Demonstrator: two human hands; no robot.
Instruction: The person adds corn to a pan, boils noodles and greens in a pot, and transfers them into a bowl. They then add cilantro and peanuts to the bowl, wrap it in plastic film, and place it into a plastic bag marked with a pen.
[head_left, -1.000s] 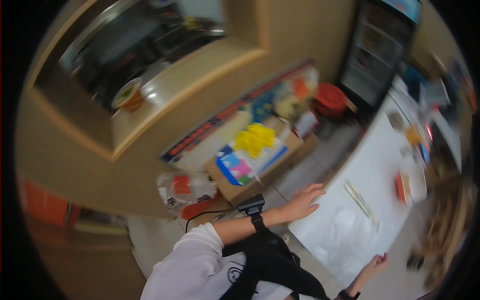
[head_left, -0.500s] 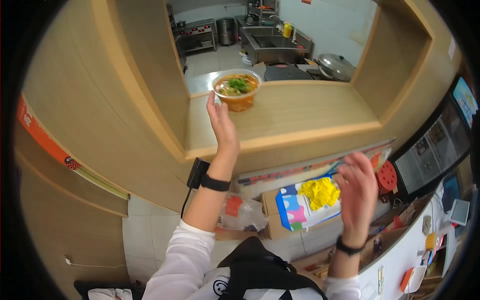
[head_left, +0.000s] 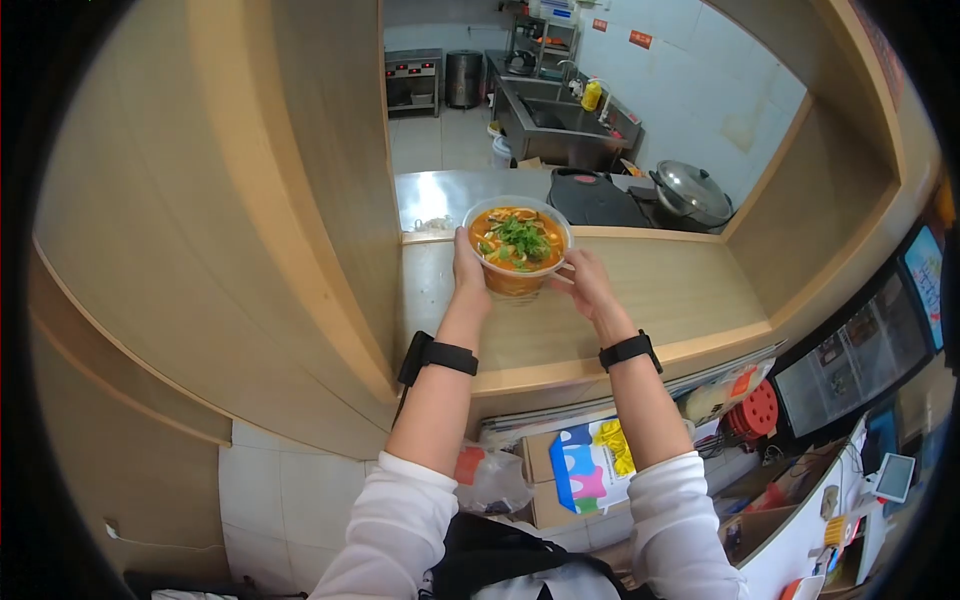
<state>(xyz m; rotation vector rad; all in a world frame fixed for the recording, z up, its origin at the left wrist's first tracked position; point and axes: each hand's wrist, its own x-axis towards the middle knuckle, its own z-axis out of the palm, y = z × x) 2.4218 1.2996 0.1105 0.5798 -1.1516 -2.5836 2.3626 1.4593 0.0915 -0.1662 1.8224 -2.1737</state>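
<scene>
Left hand (head_left: 468, 275) fingertips hidden behind bowl (head_left: 517, 240); bowl underside unseen.

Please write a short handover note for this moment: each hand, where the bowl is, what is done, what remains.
Left hand: grips the left side of the bowl.
Right hand: grips its right side.
Bowl: full of red soup with greens, no lid, at the wooden ledge of the kitchen hatch; resting or lifted, I cannot tell.
Done: both hands hold the bowl.
Left: it is not yet carried away from the ledge; keep it level.
</scene>
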